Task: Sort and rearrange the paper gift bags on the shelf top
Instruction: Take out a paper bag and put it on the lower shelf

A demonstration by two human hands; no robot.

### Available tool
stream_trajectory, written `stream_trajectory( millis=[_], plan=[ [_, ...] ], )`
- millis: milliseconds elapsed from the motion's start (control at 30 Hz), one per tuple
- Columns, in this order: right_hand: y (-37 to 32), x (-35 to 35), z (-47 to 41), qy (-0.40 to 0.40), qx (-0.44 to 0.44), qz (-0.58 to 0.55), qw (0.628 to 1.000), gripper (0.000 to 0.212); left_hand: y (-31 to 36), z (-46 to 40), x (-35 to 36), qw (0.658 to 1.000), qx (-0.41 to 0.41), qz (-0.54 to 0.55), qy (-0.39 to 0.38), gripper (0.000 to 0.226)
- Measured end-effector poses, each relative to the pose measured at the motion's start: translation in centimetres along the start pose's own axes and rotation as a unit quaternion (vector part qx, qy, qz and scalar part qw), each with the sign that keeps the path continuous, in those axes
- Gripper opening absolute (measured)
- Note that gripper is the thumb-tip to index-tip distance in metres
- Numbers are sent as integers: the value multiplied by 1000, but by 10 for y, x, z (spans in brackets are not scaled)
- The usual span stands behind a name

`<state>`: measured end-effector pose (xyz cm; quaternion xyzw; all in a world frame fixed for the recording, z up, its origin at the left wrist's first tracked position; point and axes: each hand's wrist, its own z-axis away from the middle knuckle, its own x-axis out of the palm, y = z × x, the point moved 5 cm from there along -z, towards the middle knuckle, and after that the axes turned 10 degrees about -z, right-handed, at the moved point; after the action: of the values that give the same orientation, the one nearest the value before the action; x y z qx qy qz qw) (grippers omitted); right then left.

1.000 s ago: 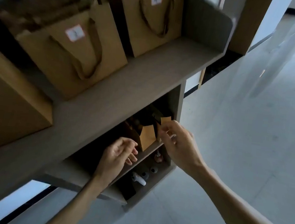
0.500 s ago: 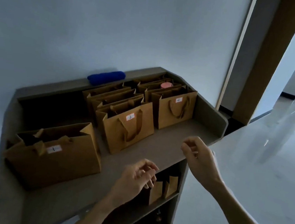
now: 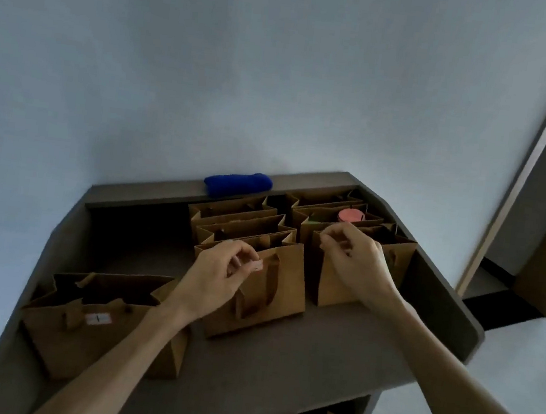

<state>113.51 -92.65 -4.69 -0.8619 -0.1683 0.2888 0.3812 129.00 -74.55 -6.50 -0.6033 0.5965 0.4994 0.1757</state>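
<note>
Brown paper gift bags (image 3: 256, 293) are ranged upright in rows on the grey shelf top (image 3: 268, 359). Fingers of the left hand (image 3: 214, 276) and right hand (image 3: 355, 262) are curled at two front bags' top edges; actual pinching cannot be told.

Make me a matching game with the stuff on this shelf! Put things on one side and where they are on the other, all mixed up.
Things:
1. blue cloth
2. pink round thing
3. bag with label 1
4. left hand

Places:
A. inside a bag at the back right
B. at the top edge of the middle front bag
C. on the back ledge by the wall
D. alone at the front left of the shelf top

Pairs: 1-C, 2-A, 3-D, 4-B
</note>
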Motion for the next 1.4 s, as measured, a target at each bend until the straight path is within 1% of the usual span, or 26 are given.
stream_trajectory(
  millis=[133, 200, 233, 333, 433, 533, 700, 900, 1033, 1133, 1233, 1300, 1400],
  plan=[
    [7, 15, -32, -66, -20, -34, 997, 11, -15, -6, 2, 990, -39, -135, 18, 29],
    [9, 25, -42, -101, -25, -56, 993, 11, -19, -5, -1, 984, -54, -170, 28, 31],
    [10, 30, -46, -116, -28, -64, 991, 11, -19, -3, -2, 984, -64, -165, 20, 30],
    [13, 46, -54, -145, -33, -70, 986, 11, -19, 4, -1, 986, -94, -134, -42, 29],
    [11, 58, -61, -153, -31, -68, 985, 11, -13, 10, 1, 977, -67, -178, -91, 31],
    [4, 66, -69, -152, -29, -61, 986, 13, -4, 14, -1, 974, -34, -185, -123, 28],
    [0, 71, -80, -151, -30, -46, 987, 13, 13, 26, -4, 976, 20, -178, -121, 25],
    [10, 73, -82, -160, -34, -18, 986, 11, 19, 36, -2, 981, 29, -149, -125, 28],
    [17, 84, -86, -197, -47, 40, 978, 17, 15, 32, -2, 980, 18, -147, -130, 30],
    [19, 95, -88, -248, -66, 103, 961, 27, 11, 22, -5, 980, 16, -148, -133, 28],
    [19, 103, -86, -287, -88, 147, 943, 27, 1, 5, -14, 988, -2, -112, -107, 25],
    [19, 103, -83, -292, -103, 147, 940, 23, -8, -8, -25, 994, -18, -95, -60, 22],
    [17, 95, -76, -299, -112, 130, 939, 19, -26, -29, -39, 994, -49, -101, 12, 19]
  ],
)
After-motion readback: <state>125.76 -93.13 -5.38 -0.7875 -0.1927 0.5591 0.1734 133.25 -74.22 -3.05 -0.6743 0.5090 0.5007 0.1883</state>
